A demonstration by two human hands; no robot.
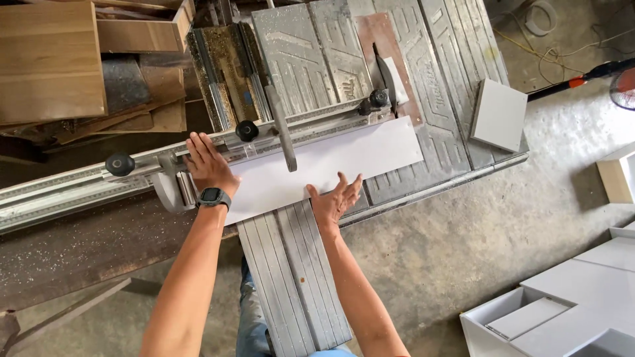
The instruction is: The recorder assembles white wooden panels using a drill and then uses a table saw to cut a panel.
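A long white board [344,162] lies flat on the grey table saw [456,86], its far edge against the sliding metal fence [198,155]. My left hand [208,165], with a dark watch on the wrist, rests flat on the fence and the board's left end. My right hand [336,198] presses with spread fingers on the board's near edge. The saw blade [383,73] stands just beyond the board's right part, under a guard.
A small white square panel [499,114] sits on the saw table's right corner. Brown wood boards [49,59] are stacked at the top left. White cabinet parts [562,304] stand on the concrete floor at the bottom right. Cables lie at the top right.
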